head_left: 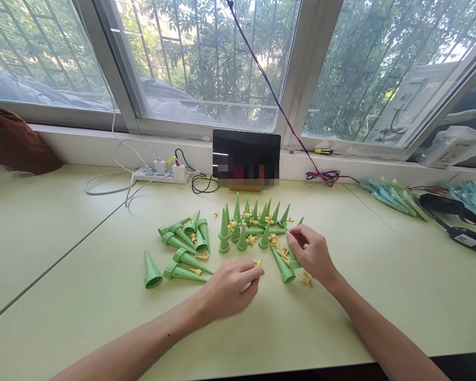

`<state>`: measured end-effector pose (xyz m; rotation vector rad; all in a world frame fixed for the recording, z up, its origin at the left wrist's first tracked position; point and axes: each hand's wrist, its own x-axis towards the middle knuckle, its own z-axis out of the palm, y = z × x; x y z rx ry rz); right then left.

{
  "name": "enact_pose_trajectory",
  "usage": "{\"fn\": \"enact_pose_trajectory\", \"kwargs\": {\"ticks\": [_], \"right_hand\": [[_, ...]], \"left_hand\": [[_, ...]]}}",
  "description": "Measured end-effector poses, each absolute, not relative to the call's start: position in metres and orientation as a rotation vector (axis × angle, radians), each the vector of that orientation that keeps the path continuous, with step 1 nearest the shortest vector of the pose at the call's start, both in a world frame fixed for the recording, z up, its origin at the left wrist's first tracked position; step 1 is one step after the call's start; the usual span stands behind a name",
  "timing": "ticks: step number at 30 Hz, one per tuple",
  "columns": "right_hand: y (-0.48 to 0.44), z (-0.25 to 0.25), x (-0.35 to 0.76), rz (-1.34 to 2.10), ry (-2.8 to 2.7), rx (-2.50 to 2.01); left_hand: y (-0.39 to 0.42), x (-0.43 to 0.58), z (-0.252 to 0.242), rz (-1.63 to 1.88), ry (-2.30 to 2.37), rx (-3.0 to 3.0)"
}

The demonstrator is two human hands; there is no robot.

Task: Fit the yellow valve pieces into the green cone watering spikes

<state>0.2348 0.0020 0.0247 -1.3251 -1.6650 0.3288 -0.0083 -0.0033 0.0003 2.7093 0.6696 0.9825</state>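
My left hand point(236, 283) is closed in a pinch, with a small pointed yellow plastic piece point(259, 262) sticking up at its fingertips. My right hand point(312, 251) has its fingers curled around the upper part of a green cone-shaped watering spike point(294, 260); its tip is hidden by the fingers. Another green spike point(282, 264) lies on its side between the hands. Loose yellow pieces point(307, 279) lie under the right hand. Beyond the hands several green spikes point(241, 241) stand upright with yellow pieces among them.
Several green spikes point(178, 241) lie to the left, one point(153, 271) apart from them. At the back of the table point(83, 296) are a power strip point(162, 173), a dark screen point(246, 159) and bundled wires point(323, 176). Plastic packets point(394, 198) and a black strap point(456, 222) lie right.
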Motion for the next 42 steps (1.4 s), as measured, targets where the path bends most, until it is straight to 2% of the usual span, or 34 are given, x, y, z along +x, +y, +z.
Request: {"fn": "enact_pose_trajectory", "kwargs": {"ticks": [14,27,42], "right_hand": [[-0.021,0.015,0.199,0.972,-1.444,-1.044],[-0.022,0.011,0.198,0.845,-1.512,-0.937],[-0.023,0.011,0.198,0.749,-1.605,-0.944]], "left_hand": [[-0.007,-0.008,0.002,0.859,0.942,2.356],[-0.008,-0.006,0.013,0.785,0.783,2.104],[-0.008,-0.007,0.015,0.738,0.746,2.126]]}}
